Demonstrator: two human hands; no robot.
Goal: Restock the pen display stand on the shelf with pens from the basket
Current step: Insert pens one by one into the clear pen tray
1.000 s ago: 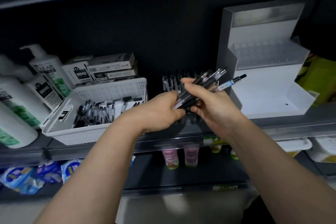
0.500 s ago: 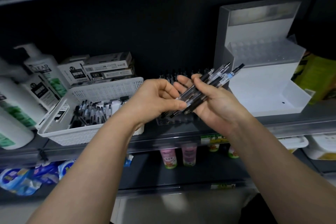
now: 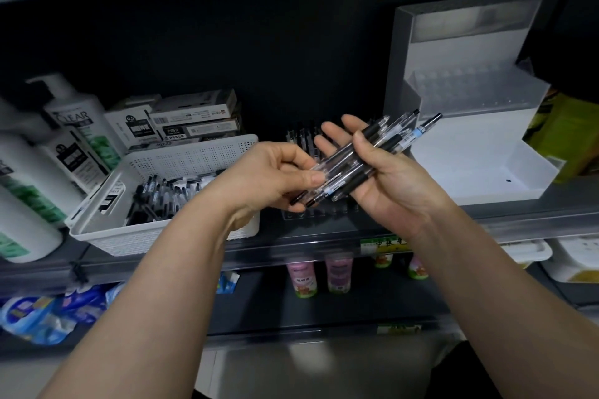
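A dark shelf (image 3: pixel 486 220) with a black back panel runs in front of you, and the white perforated basket (image 3: pixel 181 152) sits at 9 o'clock of your hands with loose pens (image 3: pixel 168 194) lying in its bottom. Your right hand (image 3: pixel 395 191) is palm up with the fingers nearly straight and the thumb laid across a bundle of pens (image 3: pixel 356 165), pressing them against the palm. Your left hand (image 3: pixel 275 178) pinches the lower end of the bundle between thumb and curled fingers, apparently to pull one pen free. Draw that pen out along its own length and keep the right thumb firm, or the smooth barrels will probably fan out and slip. The target seems to be the clear pen display stand (image 3: pixel 319 213) at 12 o'clock, mostly hidden behind your hands, so lower each pen upright into an open slot near the front. A tall white stand (image 3: pixel 470 152) at 2 o'clock has a frosted holed tier that looks unfilled. The pens in hand are slim, with clear barrels, dark grips and black ends. They lie roughly parallel and slant up toward 2 o'clock, and one shows a pale blue band.
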